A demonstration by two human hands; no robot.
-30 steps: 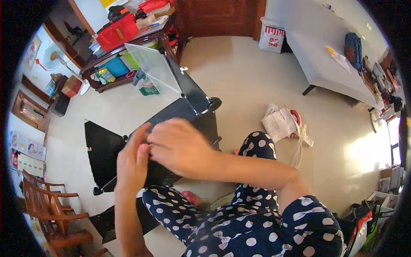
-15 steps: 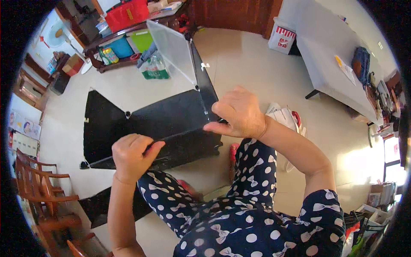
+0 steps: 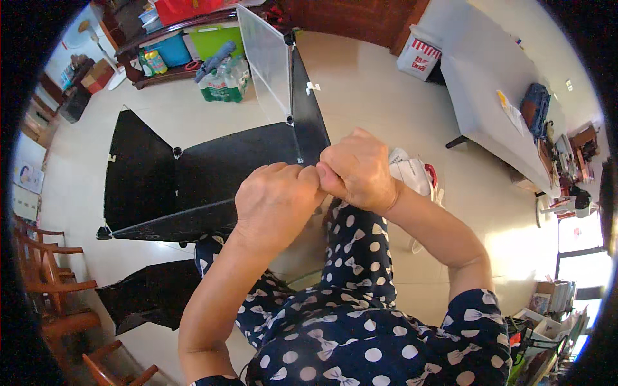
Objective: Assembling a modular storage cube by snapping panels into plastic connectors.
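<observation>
A partly joined storage rack of black panels (image 3: 238,154) stands on the floor in front of me. Dark corner connectors (image 3: 177,152) link its sides, and a clear panel (image 3: 267,61) stands upright at its far end. My left hand (image 3: 277,202) is closed over the upper edge of the near black panel (image 3: 177,220), toward its right end. Right beside it, my right hand (image 3: 357,170) is closed at the corner where the near panel meets the right side panel (image 3: 309,103). The two fists touch, and they hide that corner and whatever connector is there.
A loose black panel (image 3: 151,296) lies on the floor at the left, near wooden chairs (image 3: 58,283). Wrapped bottles (image 3: 223,82) stand by a low cabinet (image 3: 174,77). White shoes (image 3: 412,174) are right of my leg; a grey-covered piece of furniture (image 3: 496,96) stands farther right.
My left hand has moved right along the near panel's edge until it meets my right hand. The right hand's thumb has folded in. The whole view has shifted slightly.
</observation>
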